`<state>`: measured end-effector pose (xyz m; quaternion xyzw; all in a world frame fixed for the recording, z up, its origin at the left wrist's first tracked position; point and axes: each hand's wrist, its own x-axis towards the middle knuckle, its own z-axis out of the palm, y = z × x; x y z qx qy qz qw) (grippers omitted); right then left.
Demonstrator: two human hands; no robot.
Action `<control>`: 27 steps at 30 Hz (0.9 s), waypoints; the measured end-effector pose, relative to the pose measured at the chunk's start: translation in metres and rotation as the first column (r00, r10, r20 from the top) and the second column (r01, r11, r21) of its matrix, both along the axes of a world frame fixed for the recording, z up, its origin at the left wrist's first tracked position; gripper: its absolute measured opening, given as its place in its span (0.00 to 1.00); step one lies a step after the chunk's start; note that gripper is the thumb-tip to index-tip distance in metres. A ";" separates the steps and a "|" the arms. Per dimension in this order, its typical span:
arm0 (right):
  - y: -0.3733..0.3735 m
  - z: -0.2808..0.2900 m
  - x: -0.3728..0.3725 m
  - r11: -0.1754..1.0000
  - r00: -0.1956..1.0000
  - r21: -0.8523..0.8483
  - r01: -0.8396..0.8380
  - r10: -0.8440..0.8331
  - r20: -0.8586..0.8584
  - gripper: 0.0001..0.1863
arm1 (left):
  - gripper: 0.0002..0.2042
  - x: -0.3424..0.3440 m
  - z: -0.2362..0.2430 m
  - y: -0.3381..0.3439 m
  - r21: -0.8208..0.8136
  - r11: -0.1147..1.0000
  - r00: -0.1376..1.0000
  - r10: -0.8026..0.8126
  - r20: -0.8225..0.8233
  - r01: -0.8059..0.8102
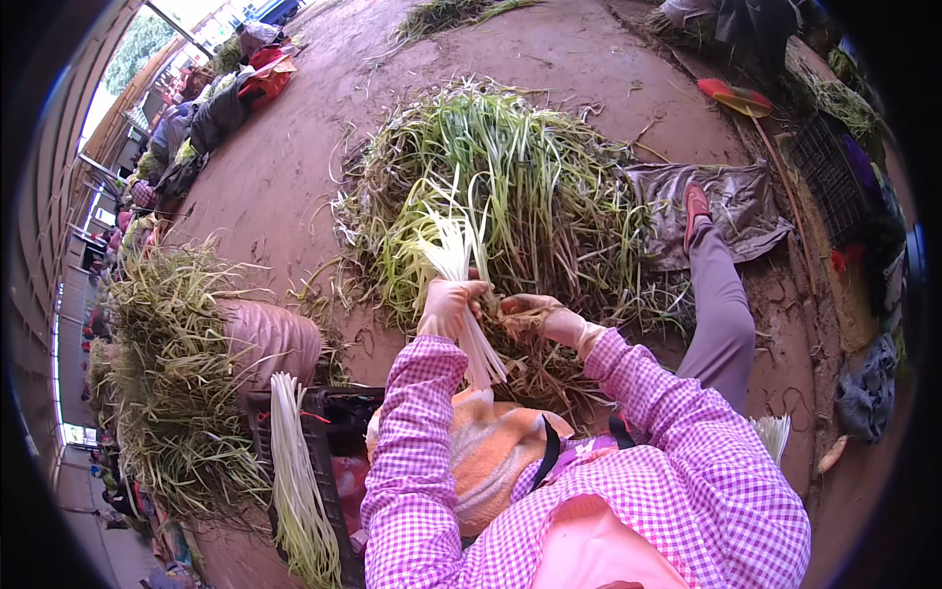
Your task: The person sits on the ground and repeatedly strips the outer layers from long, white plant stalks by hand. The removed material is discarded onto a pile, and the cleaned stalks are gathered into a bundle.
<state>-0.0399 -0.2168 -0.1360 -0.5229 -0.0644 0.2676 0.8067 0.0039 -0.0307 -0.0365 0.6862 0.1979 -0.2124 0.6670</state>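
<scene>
My left hand (449, 306), in a thin pale glove, is wrapped round a bunch of long white stalks (479, 351), which look like blanched chives. Their white ends fan out above the fist, and the rest hangs down below it toward my lap. Close beside it on the right, my right hand (551, 320) has its soiled fingers curled together. Brownish plant scraps show at those fingertips, but what they pinch is too unclear to name. Just beyond both hands lies a big heap of green leafy stalks (510, 177) with dry brown leaves along its edges.
A bundle of white stalks (296, 471) lies over a black crate (339, 491) to my left. Behind it stands a tall stack of greens (177, 383) beside a pinkish wrapped bundle (273, 339). My outstretched leg (721, 304) rests by a grey plastic sheet (736, 201). Other people work at the far right.
</scene>
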 end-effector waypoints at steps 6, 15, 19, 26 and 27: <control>0.015 0.025 0.021 0.984 0.984 0.001 0.176 -0.176 0.026 0.15 | 0.12 0.000 -0.008 -0.005 -0.083 0.994 0.997 0.076 0.031 -0.073; 0.033 0.019 0.030 0.951 0.970 -0.205 0.231 -0.207 0.129 0.09 | 0.14 0.001 -0.005 -0.003 -0.054 0.996 0.992 0.071 0.101 -0.066; 0.031 0.029 0.021 0.948 0.948 -0.016 0.317 -0.316 0.038 0.08 | 0.15 0.002 -0.004 -0.002 -0.092 0.988 0.991 0.130 0.040 -0.126; 0.042 0.025 0.005 0.284 0.832 -0.883 0.375 0.318 0.455 0.13 | 0.06 0.005 -0.011 0.001 0.150 0.968 0.976 0.186 0.114 -0.202; 0.045 0.014 0.000 0.253 0.834 -0.921 0.298 0.401 0.379 0.13 | 0.10 0.005 -0.010 0.000 0.081 0.972 0.968 0.209 0.141 -0.222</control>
